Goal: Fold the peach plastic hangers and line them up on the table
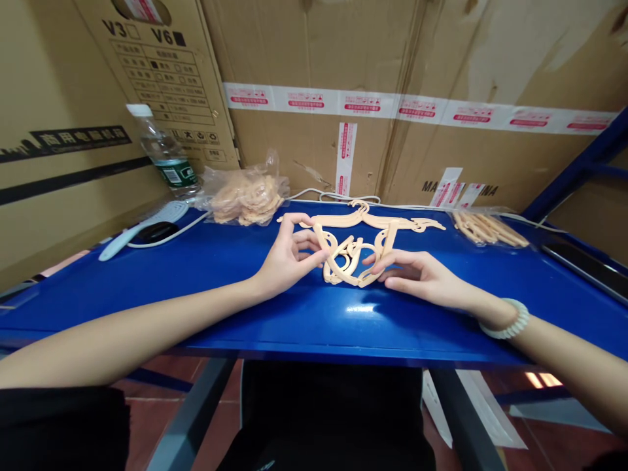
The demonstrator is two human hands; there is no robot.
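Note:
My left hand (287, 261) pinches one arm of a beige plastic folding hanger (391, 239) between thumb and fingers. On the other side, my right hand (422, 278) has its fingers curled around the hanger's lower right part. The hanger is partly folded, its arms raised in a V above the table. More beige pieces with curved, hook-like shapes show inside and behind that V; which part belongs to which piece I cannot tell. Just beyond my hands lie unfolded beige hangers (338, 221), stacked flat with their hooks pointing away.
On the blue table (304, 327), a clear bag of beige hanger parts (245, 199) sits back left, near a water bottle (169, 163), a pale hairbrush (142, 229) and a dark oval object (157, 231). Bagged beige sticks (490, 229) and a phone (589, 268) lie right. Cardboard (304, 150) stands behind.

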